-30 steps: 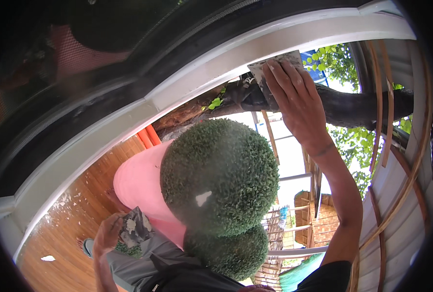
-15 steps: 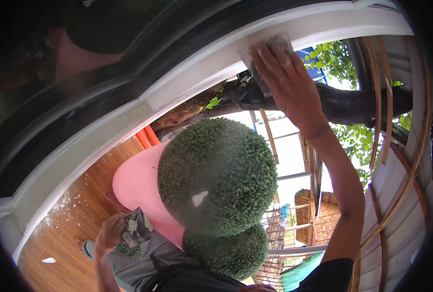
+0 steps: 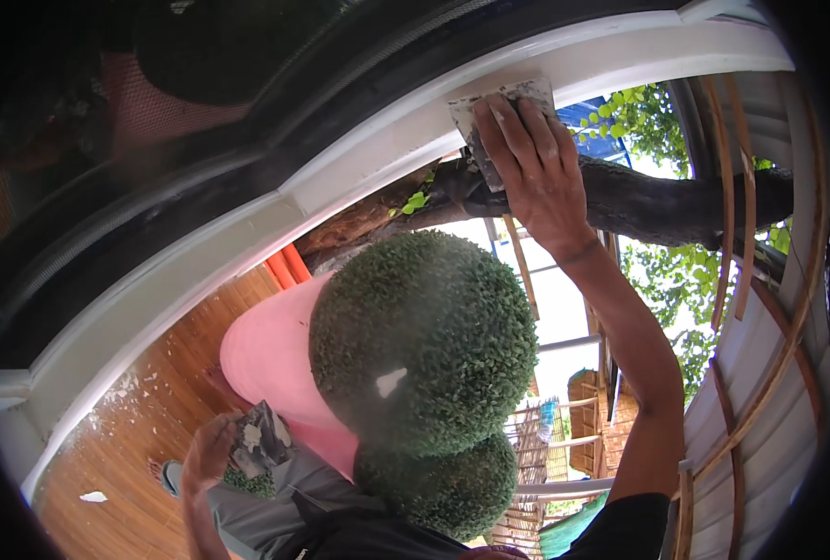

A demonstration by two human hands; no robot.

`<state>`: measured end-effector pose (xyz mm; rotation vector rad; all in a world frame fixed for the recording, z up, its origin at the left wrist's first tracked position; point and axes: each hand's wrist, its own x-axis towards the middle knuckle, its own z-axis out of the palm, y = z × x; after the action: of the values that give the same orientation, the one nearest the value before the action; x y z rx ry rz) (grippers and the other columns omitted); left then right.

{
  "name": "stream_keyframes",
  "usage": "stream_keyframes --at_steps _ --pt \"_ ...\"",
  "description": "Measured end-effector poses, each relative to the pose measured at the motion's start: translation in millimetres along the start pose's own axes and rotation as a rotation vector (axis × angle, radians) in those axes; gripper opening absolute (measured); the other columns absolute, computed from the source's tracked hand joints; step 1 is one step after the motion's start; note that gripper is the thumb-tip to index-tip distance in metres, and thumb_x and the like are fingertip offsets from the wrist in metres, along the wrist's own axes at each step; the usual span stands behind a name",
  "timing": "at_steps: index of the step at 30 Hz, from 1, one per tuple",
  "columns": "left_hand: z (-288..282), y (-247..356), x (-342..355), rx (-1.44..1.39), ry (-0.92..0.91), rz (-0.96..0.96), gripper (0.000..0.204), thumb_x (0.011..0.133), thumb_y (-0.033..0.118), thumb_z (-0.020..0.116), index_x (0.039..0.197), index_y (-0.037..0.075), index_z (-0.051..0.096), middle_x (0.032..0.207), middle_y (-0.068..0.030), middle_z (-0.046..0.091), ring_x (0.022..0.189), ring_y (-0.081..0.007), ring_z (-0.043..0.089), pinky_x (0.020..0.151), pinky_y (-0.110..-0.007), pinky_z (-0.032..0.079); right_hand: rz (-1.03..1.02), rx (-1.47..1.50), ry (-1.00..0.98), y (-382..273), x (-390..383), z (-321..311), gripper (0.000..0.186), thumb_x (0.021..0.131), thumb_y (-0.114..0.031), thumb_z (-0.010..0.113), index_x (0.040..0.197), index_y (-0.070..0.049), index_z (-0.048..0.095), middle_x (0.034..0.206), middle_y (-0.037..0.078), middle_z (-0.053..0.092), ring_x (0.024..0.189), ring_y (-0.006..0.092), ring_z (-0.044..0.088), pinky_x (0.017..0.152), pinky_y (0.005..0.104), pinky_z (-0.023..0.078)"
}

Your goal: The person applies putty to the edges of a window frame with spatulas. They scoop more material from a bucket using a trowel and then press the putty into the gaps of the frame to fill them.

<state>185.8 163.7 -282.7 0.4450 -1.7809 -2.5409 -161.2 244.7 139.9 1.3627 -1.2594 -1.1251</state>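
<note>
My right hand (image 3: pixel 536 182) is closed on a flat, putty-smeared metal scraper (image 3: pixel 473 125), fingertips pressing over its back, against the white curved trim (image 3: pixel 363 159) along the dark window. Low at the left, my left hand (image 3: pixel 208 448) grips another blade (image 3: pixel 267 434) with lumps of white filler on it. Two round clipped green plants (image 3: pixel 415 327) stand just beyond it, with pink pots (image 3: pixel 265 341) beneath.
A wooden floor (image 3: pixel 135 439) with white flakes lies at the lower left. Behind are a dark tree limb (image 3: pixel 667 201), orange objects (image 3: pixel 284 267), a woven hut (image 3: pixel 615 429) and corrugated roofing with wooden battens (image 3: pixel 751 457) on the right.
My right hand and its scraper rose along the white trim, then came slightly back down, now a little left of where they started. My left hand is nearly still.
</note>
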Motion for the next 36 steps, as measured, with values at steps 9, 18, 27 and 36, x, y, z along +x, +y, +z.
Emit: stream_keyframes --at_steps 9,18,27,36 --pt "-5.9 5.2 -0.2 0.014 -0.019 -0.08 0.032 0.104 0.017 0.045 0.115 -0.007 0.063 0.086 -0.0058 0.066 0.076 -0.0112 0.06 0.069 -0.028 0.049 0.176 -0.058 0.277 -24.1 -11.9 63.6 0.049 0.094 -0.02 0.053 0.143 -0.019 0.05 0.144 0.001 0.044 0.13 0.0248 0.043 0.102 0.041 0.041" --pt "-1.6 25.8 4.4 -0.041 -0.048 -0.15 0.031 0.105 0.017 0.044 0.116 -0.005 0.063 0.088 -0.0061 0.068 0.076 -0.0119 0.062 0.071 -0.028 0.052 0.417 0.381 0.122 -76.1 -70.7 75.4 0.061 0.083 -0.006 0.066 0.142 -0.006 0.048 0.141 0.011 0.043 0.13 0.0304 0.042 0.103 0.0462 0.037" --pt "1.5 27.5 14.5 0.146 -0.056 -0.052 0.031 0.105 0.015 0.042 0.118 -0.004 0.063 0.088 -0.0053 0.067 0.076 -0.011 0.061 0.07 -0.027 0.051 0.546 0.372 0.287 -55.6 -10.7 15.8 0.061 0.086 0.001 0.066 0.144 -0.006 0.049 0.141 0.009 0.044 0.126 0.0285 0.041 0.104 0.0441 0.034" --pt "3.0 14.3 11.3 0.057 -0.031 -0.025 0.033 0.105 0.021 0.046 0.117 -0.004 0.063 0.084 -0.0044 0.065 0.07 -0.0088 0.058 0.064 -0.025 0.049 0.335 0.139 0.041 -64.3 -26.8 5.3 0.046 0.088 -0.016 0.057 0.133 -0.013 0.06 0.132 0.004 0.049 0.12 0.0232 0.046 0.097 0.0397 0.041"
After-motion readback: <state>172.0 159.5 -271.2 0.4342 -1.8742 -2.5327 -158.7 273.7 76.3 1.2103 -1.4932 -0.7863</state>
